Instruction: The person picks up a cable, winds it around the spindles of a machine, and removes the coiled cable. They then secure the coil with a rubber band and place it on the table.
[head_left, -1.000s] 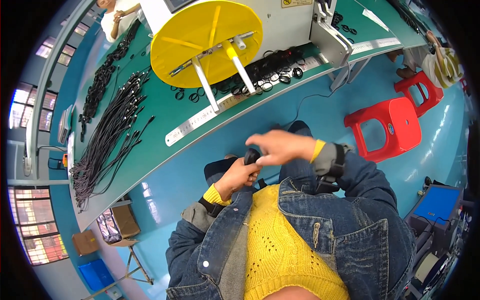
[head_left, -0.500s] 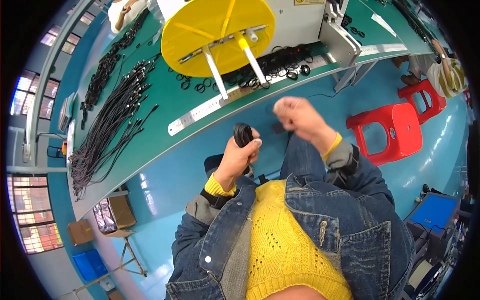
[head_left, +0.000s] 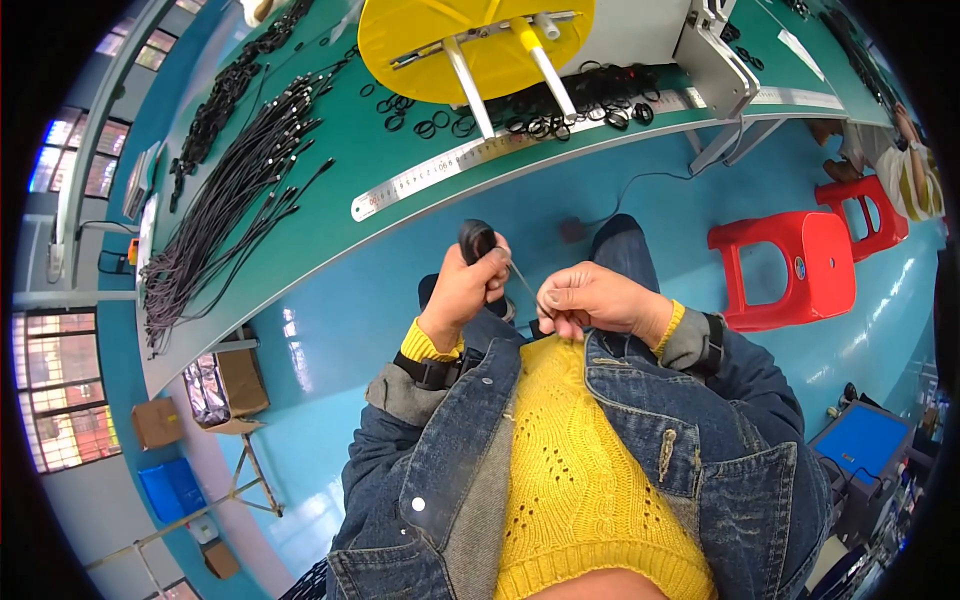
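Cable coil (head_left: pixel 477 240): small black bundle, clamped in the left hand (head_left: pixel 465 290) above the lap, well clear of the green bench (head_left: pixel 330 230).
Right hand (head_left: pixel 598 300): fingers pinched together on the thin tie strand (head_left: pixel 524 282).
Advice: probably keep that strand taut, coil steady.

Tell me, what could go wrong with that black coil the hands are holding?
The left hand grips the coil over the lap, away from the bench, so a slip would likely drop it to the floor. The right hand pinches only a thin strand; it might slide free, and the coil could loosen.
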